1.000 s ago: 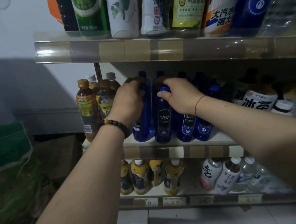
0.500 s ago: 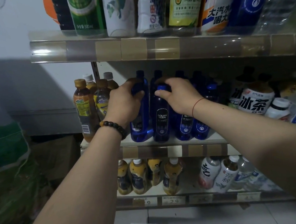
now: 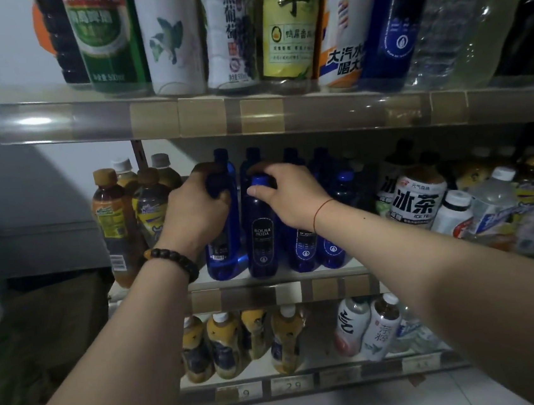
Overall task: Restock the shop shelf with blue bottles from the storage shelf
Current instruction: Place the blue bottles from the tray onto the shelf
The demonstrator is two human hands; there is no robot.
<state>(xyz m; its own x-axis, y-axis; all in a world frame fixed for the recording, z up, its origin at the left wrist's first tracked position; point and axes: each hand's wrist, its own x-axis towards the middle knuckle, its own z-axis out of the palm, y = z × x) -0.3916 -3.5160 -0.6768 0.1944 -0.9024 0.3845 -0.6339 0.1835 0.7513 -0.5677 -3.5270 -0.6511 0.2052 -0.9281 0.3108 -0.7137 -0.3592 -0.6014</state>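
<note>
Several blue Bolsa Soda bottles stand upright in a cluster on the middle shelf (image 3: 268, 293). My left hand (image 3: 194, 210) is wrapped around the neck of the leftmost blue bottle (image 3: 226, 249), which stands on the shelf. My right hand (image 3: 291, 193) grips the cap and shoulder of the front blue bottle (image 3: 261, 236) beside it, label facing me. More blue bottles (image 3: 331, 245) stand to the right and behind, partly hidden by my right wrist.
Brown tea bottles (image 3: 111, 225) crowd the left end of the same shelf; white ice-tea bottles (image 3: 418, 199) and water bottles fill the right. The upper shelf (image 3: 210, 116) hangs low overhead with tall bottles. Yellow and white bottles (image 3: 283, 339) sit on the lower shelf.
Both hands have stayed on the same two blue bottles, shifting only slightly; the view has tilted and moved a little closer to the shelf.
</note>
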